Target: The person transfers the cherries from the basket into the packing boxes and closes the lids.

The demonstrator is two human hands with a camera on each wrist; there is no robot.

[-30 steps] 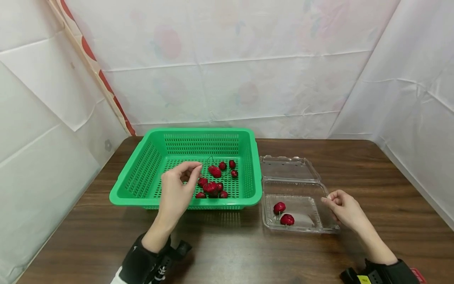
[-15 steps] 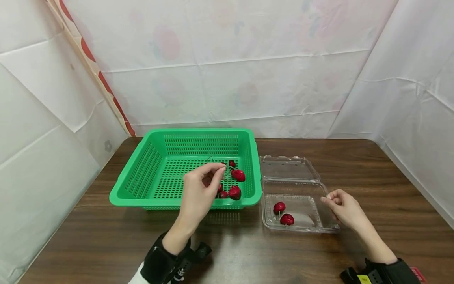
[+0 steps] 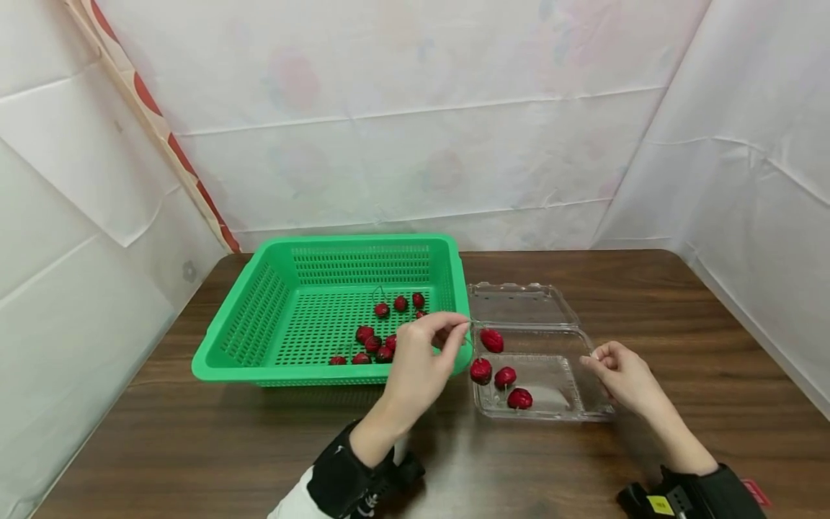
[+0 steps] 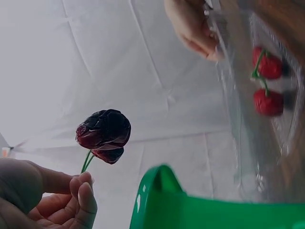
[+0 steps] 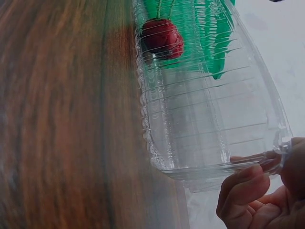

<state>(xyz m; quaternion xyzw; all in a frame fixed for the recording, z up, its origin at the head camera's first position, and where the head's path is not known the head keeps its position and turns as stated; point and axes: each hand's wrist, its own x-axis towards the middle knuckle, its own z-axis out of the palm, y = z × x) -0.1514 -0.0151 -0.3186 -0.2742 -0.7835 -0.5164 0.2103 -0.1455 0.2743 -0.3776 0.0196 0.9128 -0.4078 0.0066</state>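
Note:
My left hand (image 3: 418, 364) pinches green stems between thumb and fingertips at the right rim of the green basket (image 3: 259, 373). From the stems hangs a pair of dark red cherries (image 4: 104, 130), which in the head view overlap the left side of the clear plastic clamshell box (image 3: 547, 367). Another joined pair of cherries (image 3: 519, 398) lies inside the box. My right hand (image 3: 624, 378) grips the box's right rim with thumb and fingers; the right wrist view shows them on the corner. Several more cherries (image 3: 365, 334) lie in the basket's right half.
The box's lid (image 3: 521, 303) lies folded back on the brown wooden table (image 3: 259, 447), close to the basket's right side. White cloth (image 3: 389, 122) hangs behind and on both sides. A small red item (image 3: 756, 491) lies beside my right wrist.
My left hand has lifted a pair of cherries and carried it rightward across the basket to the box. My right hand has stayed on the box's rim.

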